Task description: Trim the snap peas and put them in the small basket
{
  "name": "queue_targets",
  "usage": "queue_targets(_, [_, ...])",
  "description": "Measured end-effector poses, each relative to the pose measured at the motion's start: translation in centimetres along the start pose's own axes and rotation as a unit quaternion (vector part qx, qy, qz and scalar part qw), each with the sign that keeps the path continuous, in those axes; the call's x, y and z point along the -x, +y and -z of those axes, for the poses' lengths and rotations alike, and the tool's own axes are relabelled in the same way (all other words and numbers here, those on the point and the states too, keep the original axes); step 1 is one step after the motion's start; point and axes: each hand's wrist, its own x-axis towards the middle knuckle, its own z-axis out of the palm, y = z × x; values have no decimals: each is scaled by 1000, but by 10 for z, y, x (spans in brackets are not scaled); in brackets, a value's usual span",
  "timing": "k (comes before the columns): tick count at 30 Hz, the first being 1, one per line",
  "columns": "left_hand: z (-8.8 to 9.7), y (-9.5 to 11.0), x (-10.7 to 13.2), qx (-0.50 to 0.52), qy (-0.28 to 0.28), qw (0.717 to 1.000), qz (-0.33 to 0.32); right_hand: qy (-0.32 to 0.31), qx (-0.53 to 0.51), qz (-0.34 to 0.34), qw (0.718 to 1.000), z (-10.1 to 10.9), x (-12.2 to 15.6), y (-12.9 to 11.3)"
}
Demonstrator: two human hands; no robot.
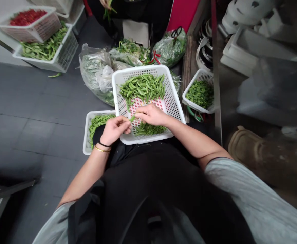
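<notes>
A white perforated basket (174, 101) rests on my lap with a heap of green pea pods (142, 87) at its far end and a smaller pile of trimmings (149, 129) at its near end. My left hand (114, 129) and my right hand (151, 114) meet over the basket's near left part, both pinched on one green pea pod (132, 118) held between them. My left wrist wears a black band and a gold bangle.
A smaller white basket (87, 135) with pods sits on the floor by my left knee. Another basket of greens (200, 94) stands at right. Plastic bags of greens (97, 73) lie beyond. Stacked baskets (46, 40) with red chillies and beans sit far left. Another person's hand (105, 4) shows at top.
</notes>
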Motion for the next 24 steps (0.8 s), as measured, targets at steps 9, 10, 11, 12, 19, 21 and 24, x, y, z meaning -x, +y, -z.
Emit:
queue_targets(9, [-5,-9,-17,74,-7,997,25,34,42,-14,998,-20,-14,-2])
queue_targets(10, [-3,-12,-18,82,8,996,15,47,27,-18,998,-20,-13,0])
queue_targets(11, [0,-14,-19,91,29,995,1,57,10,-24,998,-19,-10,4])
queue_targets(12, [5,-16,-20,103,57,993,-15,58,-6,-32,998,-16,-7,10])
queue_targets(19, [48,-18,-18,266,133,955,0,-201,176,-159,950,-18,12,50])
queue_targets(21, [46,-16,-17,301,96,948,45,-231,227,-135,936,-47,5,48])
queue_targets(24, [33,-18,-13,315,41,942,105,-294,255,-121,913,-88,-8,45])
